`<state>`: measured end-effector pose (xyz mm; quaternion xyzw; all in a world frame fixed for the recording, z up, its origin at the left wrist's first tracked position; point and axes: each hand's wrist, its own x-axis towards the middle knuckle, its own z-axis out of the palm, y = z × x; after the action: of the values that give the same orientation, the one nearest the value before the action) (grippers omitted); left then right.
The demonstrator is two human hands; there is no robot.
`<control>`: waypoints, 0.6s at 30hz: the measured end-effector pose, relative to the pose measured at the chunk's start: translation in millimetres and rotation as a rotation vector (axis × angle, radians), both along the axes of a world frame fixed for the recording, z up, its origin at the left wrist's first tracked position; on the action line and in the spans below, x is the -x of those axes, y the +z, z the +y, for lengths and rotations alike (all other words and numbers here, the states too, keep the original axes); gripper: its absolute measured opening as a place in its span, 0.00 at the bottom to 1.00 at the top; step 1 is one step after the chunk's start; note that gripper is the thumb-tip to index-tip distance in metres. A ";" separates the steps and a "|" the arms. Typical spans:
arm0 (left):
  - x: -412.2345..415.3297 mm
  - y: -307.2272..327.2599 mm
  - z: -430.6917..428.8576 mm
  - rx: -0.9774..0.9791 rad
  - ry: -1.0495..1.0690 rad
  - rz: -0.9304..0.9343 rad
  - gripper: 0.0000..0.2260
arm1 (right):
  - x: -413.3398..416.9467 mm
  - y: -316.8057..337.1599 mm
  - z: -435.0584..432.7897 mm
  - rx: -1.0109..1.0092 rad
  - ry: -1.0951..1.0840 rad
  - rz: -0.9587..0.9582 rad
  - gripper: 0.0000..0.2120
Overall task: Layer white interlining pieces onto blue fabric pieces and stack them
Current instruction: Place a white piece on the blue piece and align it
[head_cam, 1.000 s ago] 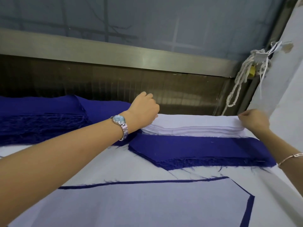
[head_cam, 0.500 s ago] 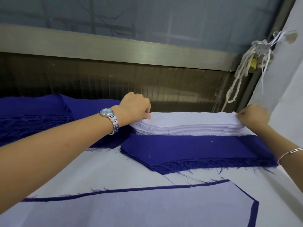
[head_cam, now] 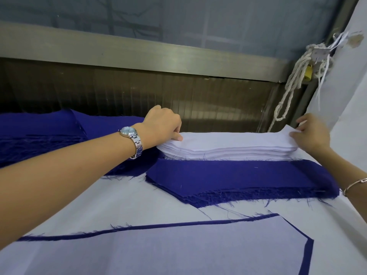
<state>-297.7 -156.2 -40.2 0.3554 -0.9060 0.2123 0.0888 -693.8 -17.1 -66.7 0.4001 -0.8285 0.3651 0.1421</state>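
Nearest, in front of the interlining stack (head_cam: 228, 150), lies a finished layer (head_cam: 178, 253): a blue piece with white interlining laid over it, so that only a blue border shows. Between that and the interlining stack sits the blue fabric stack (head_cam: 238, 179), its back edge just beside the stack's front.

The interlining stack is a thick pile of thin white sheets. The right hand (head_cam: 311, 135) pinches the top sheet (head_cam: 286, 135) at the stack's right end, and that corner is raised off the pile. The left hand (head_cam: 162, 124) is curled at the stack's left end with a fingertip on the pile; I cannot tell whether it has pinched the sheet or only presses on it.

The sheet looks light and limp, and it will likely cling to those beneath. It is best taken at both short ends, peeled off singly and kept taut so that it does not fold. Left of the stack, running further back, lies another blue pile (head_cam: 39, 135), soft and frayed.
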 end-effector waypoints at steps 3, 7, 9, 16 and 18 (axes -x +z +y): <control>2.4 -1.9 -1.2 0.047 -0.003 -0.033 0.18 | 1.0 1.5 4.2 0.038 -0.003 0.015 0.12; 3.0 -4.5 -3.1 0.070 0.001 -0.047 0.24 | 2.1 1.0 5.3 0.030 -0.040 0.015 0.10; 3.9 -6.1 -4.3 0.060 0.007 -0.058 0.24 | 2.3 -0.2 5.4 0.001 -0.043 0.032 0.08; 4.1 -4.5 -4.5 -0.011 0.021 -0.097 0.23 | 10.7 -4.0 15.7 0.022 0.022 -0.026 0.09; 2.8 -4.2 -3.9 -0.022 0.011 -0.096 0.22 | 15.0 -4.0 18.7 0.036 0.016 -0.068 0.12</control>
<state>-300.5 -160.1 -44.3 0.3508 -0.9094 0.2199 0.0400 -708.8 1.6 -70.7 0.3916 -0.8229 0.3944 0.1182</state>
